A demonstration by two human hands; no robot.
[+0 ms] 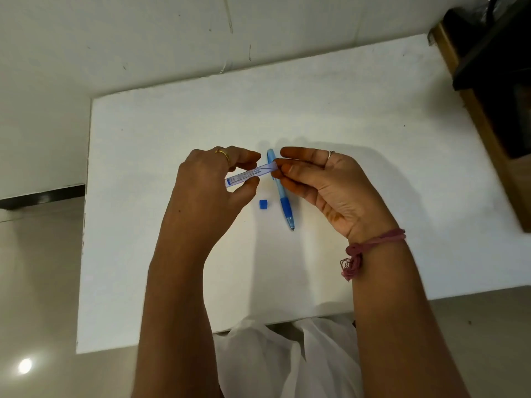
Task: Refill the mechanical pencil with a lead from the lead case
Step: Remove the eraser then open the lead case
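Note:
A slim lead case (251, 175), clear with a white and blue label, is held above the white table (172, 254). My left hand (212, 185) grips its labelled left part between thumb and fingers. My right hand (321, 179) pinches the case's right end with thumb and forefinger. Whether a lead is between those fingertips is too small to tell. The blue mechanical pencil (283, 196) lies on the table under the case, tip pointing toward me. A small blue cap (263, 204) rests on the table just left of the pencil.
A dark wooden piece of furniture (494, 96) stands beside the table's right edge. A white wall (143, 38) rises behind the table. White cloth (273, 360) lies at the near edge, between my forearms.

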